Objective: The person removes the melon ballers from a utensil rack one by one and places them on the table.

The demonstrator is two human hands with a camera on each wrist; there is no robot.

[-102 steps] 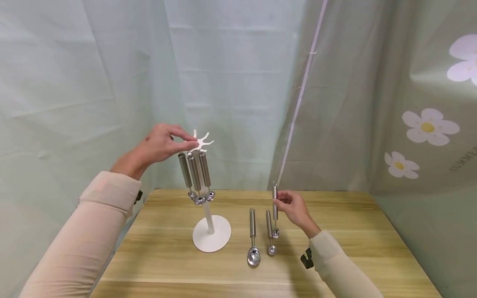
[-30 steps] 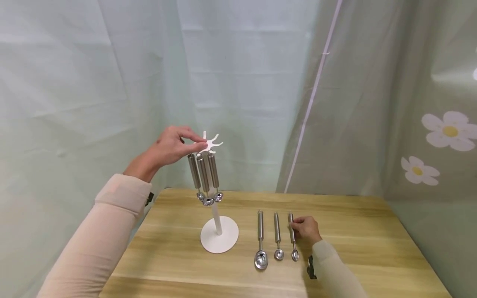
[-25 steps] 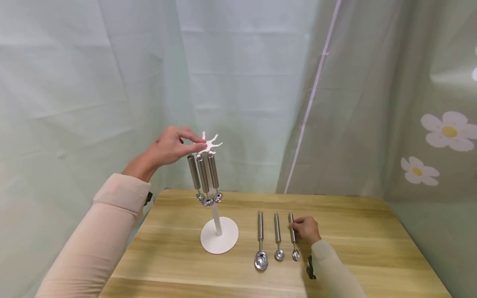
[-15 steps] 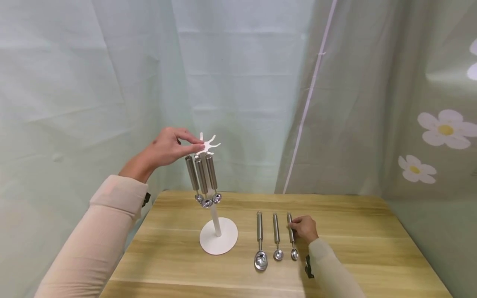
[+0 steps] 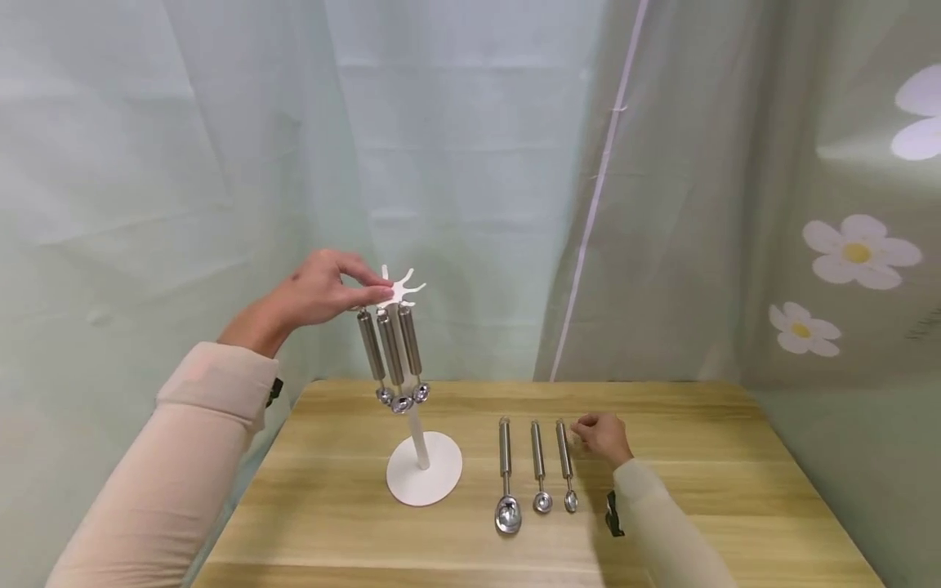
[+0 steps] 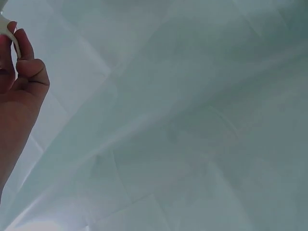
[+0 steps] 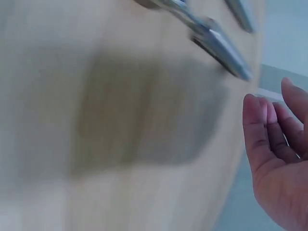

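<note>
Pinching the white star-shaped top (image 5: pixel 399 287) of the hanging stand (image 5: pixel 424 478), the left hand (image 5: pixel 316 287) is steadying it; three scoops (image 5: pixel 391 353) are dangling below. Right hand (image 5: pixel 604 435) is hovering loose-fingered, holding nothing, just beside the rightmost scoop (image 5: pixel 565 463) lying on the wooden table (image 5: pixel 706 482).

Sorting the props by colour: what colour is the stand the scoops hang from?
White: the stand has a white base, pole and hooks. The head view shows it best.
</note>
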